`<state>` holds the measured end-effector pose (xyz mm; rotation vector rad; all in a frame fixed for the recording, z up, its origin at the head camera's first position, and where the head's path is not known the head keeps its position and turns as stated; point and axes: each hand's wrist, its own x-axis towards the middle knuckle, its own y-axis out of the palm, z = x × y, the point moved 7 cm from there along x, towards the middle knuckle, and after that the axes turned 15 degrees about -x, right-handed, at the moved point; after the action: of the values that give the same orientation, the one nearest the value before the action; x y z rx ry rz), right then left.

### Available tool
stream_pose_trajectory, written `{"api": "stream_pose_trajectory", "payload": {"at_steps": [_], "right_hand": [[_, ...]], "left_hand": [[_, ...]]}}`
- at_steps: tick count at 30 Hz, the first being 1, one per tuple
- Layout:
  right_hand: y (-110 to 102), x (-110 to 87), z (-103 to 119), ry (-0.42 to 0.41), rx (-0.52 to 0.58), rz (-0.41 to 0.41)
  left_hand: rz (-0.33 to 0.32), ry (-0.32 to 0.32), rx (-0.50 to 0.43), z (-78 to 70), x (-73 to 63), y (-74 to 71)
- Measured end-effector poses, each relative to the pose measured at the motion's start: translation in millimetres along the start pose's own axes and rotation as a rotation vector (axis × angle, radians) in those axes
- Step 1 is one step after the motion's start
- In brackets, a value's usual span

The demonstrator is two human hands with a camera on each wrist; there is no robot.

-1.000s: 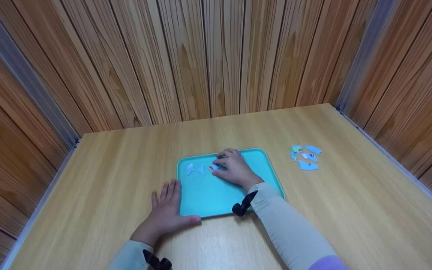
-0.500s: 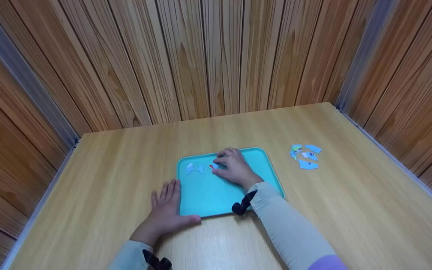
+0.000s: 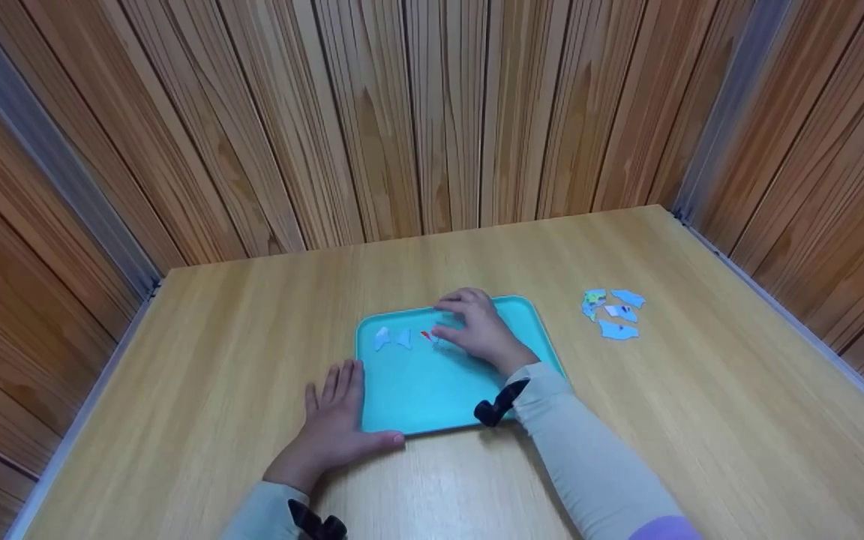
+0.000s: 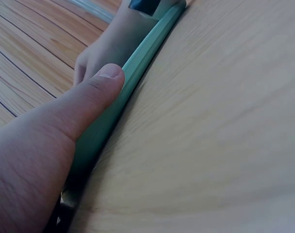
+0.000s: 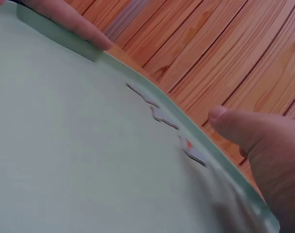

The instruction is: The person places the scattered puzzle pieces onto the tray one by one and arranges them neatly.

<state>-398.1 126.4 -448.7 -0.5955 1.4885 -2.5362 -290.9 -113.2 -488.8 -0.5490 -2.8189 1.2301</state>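
A turquoise tray [image 3: 424, 394] lies on the table, with three small flat puzzle pieces in a row near its far edge. Two are pale blue, a left piece [image 3: 382, 338] and a middle piece [image 3: 404, 339]; the right piece [image 3: 427, 336] has a red mark. My right hand [image 3: 483, 328] hovers just right of the red-marked piece, thumb and fingers spread; in the right wrist view its thumb [image 5: 234, 124] is clear of that piece [image 5: 192, 153]. My left hand [image 3: 334, 427] rests at the tray's near left corner, fingers straight along the left side, thumb [image 4: 101, 87] against the front rim.
Right of the tray, several more blue puzzle pieces [image 3: 618, 330] lie loosely grouped on the wooden table [image 3: 702, 390]. Wood-panelled walls [image 3: 447, 112] stand behind the table and on both sides.
My right hand has let go of the red-marked piece and risen slightly up and to the right, its fingers spreading. The piece stays on the tray. My left hand has not moved.
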Motion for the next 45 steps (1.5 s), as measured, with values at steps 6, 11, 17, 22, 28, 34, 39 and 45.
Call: {"api": "stream_pose_trajectory", "payload": {"at_steps": [6,11,17,22,28,34,39,45], "right_hand": [[-29.5,-15.9,-30.2,0.051,0.057,-0.049],[-55.0,-36.0,-67.5,0.082,0.072,-0.104],[-78.6,-59.0,-107.0,0.097,0.049,-0.173],[-90.6,-74.8,-136.3,0.112,0.022,-0.197],[-102.5,-91.2,-167.5,0.161,-0.065,-0.194],[-103.8,-94.8,-192.1,0.237,-0.169,-0.101],[-103.3,-93.6,-203.6,0.299,-0.188,-0.019],[-106.5,-89.3,-209.0,0.311,-0.209,0.013]], "left_hand": [[0.007,-0.006,-0.015,1.0,-0.8,1.8],[0.006,0.005,-0.027,-1.4,-1.4,0.8],[-0.017,0.021,0.009,-2.0,-1.8,-0.9],[-0.024,0.024,0.011,-2.3,-1.6,-2.6],[-0.011,0.019,0.006,-3.3,-1.8,-1.4],[-0.010,0.015,0.005,-1.2,-2.3,-1.4],[-0.015,0.019,0.009,0.3,-2.5,-1.5],[-0.026,0.040,0.011,-1.4,-2.0,-1.0]]}}
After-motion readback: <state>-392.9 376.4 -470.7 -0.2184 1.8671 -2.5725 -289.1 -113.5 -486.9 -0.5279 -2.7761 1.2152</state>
